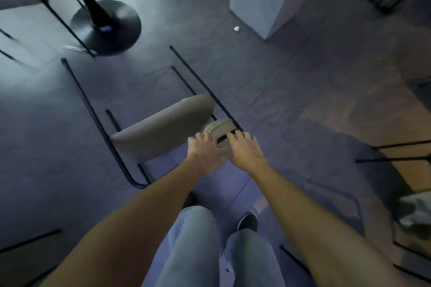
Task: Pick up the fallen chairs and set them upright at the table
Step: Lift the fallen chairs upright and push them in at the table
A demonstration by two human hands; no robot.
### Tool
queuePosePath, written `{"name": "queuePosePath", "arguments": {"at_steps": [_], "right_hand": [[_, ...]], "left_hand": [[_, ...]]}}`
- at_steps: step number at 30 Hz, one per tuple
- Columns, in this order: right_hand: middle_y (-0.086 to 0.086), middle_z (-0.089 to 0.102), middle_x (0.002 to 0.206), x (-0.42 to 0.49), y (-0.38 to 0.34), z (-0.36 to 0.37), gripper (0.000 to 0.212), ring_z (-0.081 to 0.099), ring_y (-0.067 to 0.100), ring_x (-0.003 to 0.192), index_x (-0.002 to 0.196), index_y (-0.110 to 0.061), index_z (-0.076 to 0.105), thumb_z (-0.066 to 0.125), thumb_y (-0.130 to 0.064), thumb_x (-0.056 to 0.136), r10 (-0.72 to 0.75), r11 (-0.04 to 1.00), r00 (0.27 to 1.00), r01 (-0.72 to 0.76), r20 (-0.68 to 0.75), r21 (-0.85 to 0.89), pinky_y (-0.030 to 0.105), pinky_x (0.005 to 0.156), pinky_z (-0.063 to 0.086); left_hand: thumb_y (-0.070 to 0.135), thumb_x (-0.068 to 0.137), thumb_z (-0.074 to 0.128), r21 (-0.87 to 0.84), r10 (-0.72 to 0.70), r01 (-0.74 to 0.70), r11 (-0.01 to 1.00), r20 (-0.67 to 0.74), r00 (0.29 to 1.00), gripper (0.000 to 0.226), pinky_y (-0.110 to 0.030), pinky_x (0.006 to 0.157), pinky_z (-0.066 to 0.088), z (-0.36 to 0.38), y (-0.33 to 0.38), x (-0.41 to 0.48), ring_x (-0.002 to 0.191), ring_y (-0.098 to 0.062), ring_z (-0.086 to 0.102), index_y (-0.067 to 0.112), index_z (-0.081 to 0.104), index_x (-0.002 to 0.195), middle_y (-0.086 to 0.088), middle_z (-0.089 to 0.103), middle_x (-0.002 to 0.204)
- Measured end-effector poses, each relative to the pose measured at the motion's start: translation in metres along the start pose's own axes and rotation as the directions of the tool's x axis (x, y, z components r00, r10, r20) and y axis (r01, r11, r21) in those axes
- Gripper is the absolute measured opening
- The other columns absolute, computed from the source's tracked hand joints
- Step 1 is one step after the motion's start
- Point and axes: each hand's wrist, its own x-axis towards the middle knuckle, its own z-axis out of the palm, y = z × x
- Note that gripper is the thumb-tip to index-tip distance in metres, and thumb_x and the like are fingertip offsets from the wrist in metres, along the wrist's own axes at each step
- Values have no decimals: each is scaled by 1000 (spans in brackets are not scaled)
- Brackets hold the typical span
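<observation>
The fallen chair [163, 128] lay on its side on the dark floor [291, 91] at frame centre. Its beige seat faced up and left, and its black legs [193, 77] pointed toward twelve o'clock. Its padded backrest [220, 127] sat at the chair's four o'clock end. The left hand [204, 149] touched the backrest's left edge and the right hand [247, 149] lay over its right side and the black frame bar. Both had their fingers spread and fairly straight, though blur hid any finer detail. The round black table base [107, 25] stood at eleven o'clock from the chair, well apart. A pale planter [263, 0] stood at one o'clock with a white scrap of paper [236, 28] beside it. Jeans [193, 247] and a dark shoe [247, 221] showed at six o'clock.
</observation>
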Motion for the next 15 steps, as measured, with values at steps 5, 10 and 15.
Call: {"name": "queuePosePath", "arguments": {"at_steps": [5,10,15], "right_hand": [[11,39,145,54,10,61,78,41,35,130,146,-20,33,75,-30,81,-104,993,993,101,-46,-66,47,100,40],[10,30,156,97,10,119,97,33,37,139,155,-19,20,77,-35,78,-162,984,982,155,-91,-87,52,105,40],[10,23,160,124,16,152,103,23,39,146,158,-13,14,78,-27,79,-155,988,970,152,-185,-33,52,109,39]], "left_hand": [[53,91,47,-25,-92,90,996,-69,993,71,-48,97,40,55,24,47,127,-33,42,12,31,147,-13,39,144],[43,93,50,-62,-116,106,992,-190,975,83,-52,110,32,110,35,88,146,-36,18,6,12,156,-16,17,159],[35,100,50,-97,-129,103,990,-316,940,81,-47,118,27,132,42,116,150,-42,10,-3,5,156,-24,8,163]]}}
